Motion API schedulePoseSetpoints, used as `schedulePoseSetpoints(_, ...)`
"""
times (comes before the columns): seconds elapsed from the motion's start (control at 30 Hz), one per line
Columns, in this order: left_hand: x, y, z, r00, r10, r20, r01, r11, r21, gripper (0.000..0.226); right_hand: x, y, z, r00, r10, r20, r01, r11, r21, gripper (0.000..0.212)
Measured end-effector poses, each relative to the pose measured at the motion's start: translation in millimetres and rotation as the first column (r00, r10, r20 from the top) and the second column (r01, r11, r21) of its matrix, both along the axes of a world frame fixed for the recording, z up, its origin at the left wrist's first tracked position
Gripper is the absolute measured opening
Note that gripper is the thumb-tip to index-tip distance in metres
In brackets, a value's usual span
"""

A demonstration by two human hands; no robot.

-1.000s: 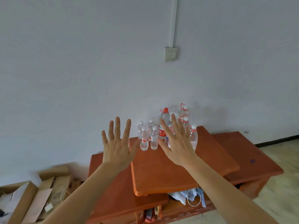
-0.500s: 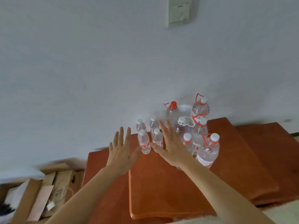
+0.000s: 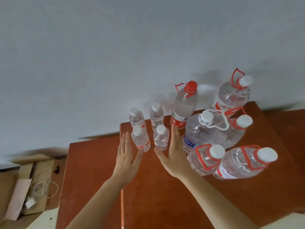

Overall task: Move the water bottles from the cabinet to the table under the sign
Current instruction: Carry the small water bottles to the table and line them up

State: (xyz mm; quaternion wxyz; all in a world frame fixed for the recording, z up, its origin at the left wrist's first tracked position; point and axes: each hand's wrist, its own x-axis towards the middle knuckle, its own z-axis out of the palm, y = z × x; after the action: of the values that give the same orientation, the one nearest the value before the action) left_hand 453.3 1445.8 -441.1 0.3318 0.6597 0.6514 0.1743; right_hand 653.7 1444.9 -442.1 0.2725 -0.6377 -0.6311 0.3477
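Flanking the front pair of small water bottles [image 3: 141, 140] at centre frame, the left hand [image 3: 127, 156] and right hand [image 3: 173, 156] are flat, with fingers straight and close together and palms turned inward. Neither hand holds anything, and contact with either bottle cannot be confirmed. All bottles stand on the red-brown cabinet top [image 3: 156, 195]. None is lifted, and the table and sign are out of view.

Risks noted:
- The small bottles are crowded, so closing on the front pair could knock the rear pair [image 3: 137, 118] toward the wall.
- The right hand lies just beside the blue-labelled jug [image 3: 206, 134] and near the red-capped bottle [image 3: 184, 104]. A widened grasp could nudge either one.
- Pressing two bottles between flat palms gives a poor hold. One may slip and roll off the cabinet's left edge toward the cardboard box [image 3: 28, 187] at lower left.
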Motion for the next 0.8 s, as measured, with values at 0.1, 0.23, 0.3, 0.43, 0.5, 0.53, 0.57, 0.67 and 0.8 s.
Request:
schedulePoseSetpoints(0.1,1.6,13.3,-34.9,0.997,0.007,0.082,-0.007,1.0,0.004,0.089,-4.9,7.6,-40.9,0.999,-0.045,0.0,0.045,0.999,0.013,0.105)
schedulePoseSetpoints(0.23,5.0,26.9,-56.9,0.976,0.059,0.21,-0.066,0.997,0.027,0.094,-5.9,16.5,-71.9,0.989,-0.109,-0.095,0.114,0.992,0.053,0.111)
schedulePoseSetpoints(0.3,2.8,33.8,-83.3,0.961,0.075,0.267,-0.078,0.997,0.002,0.095,-10.0,22.8,-96.6,0.978,-0.123,-0.17,0.132,0.99,0.045,0.111)
schedulePoseSetpoints(0.43,6.5,42.1,-99.9,0.949,0.108,0.298,-0.108,0.994,-0.017,0.092,-13.0,32.6,-106.7,0.965,-0.07,-0.252,0.087,0.995,0.055,0.106)
schedulePoseSetpoints(0.5,6.8,42.0,-106.8,0.946,0.117,0.303,-0.128,0.992,0.017,0.085,-14.1,36.3,-112.9,0.963,-0.088,-0.256,0.106,0.993,0.058,0.102)
schedulePoseSetpoints(0.53,5.0,40.1,-111.6,0.942,0.12,0.312,-0.134,0.991,0.025,0.082,-13.9,37.0,-118.1,0.961,-0.101,-0.256,0.118,0.991,0.056,0.1)
schedulePoseSetpoints(0.57,3.4,36.2,-113.6,0.942,0.116,0.315,-0.134,0.99,0.036,0.08,-14.8,35.5,-120.7,0.962,-0.11,-0.25,0.129,0.99,0.06,0.099)
schedulePoseSetpoints(0.67,1.3,17.6,-112.9,0.933,0.139,0.333,-0.162,0.986,0.041,0.074,-17.4,22.3,-124.4,0.956,-0.134,-0.262,0.155,0.986,0.059,0.096)
schedulePoseSetpoints(0.8,0.3,-24.5,-101.8,0.922,0.226,0.313,-0.234,0.972,-0.011,0.076,-23.4,-12.0,-119.8,0.954,-0.165,-0.249,0.182,0.982,0.044,0.093)
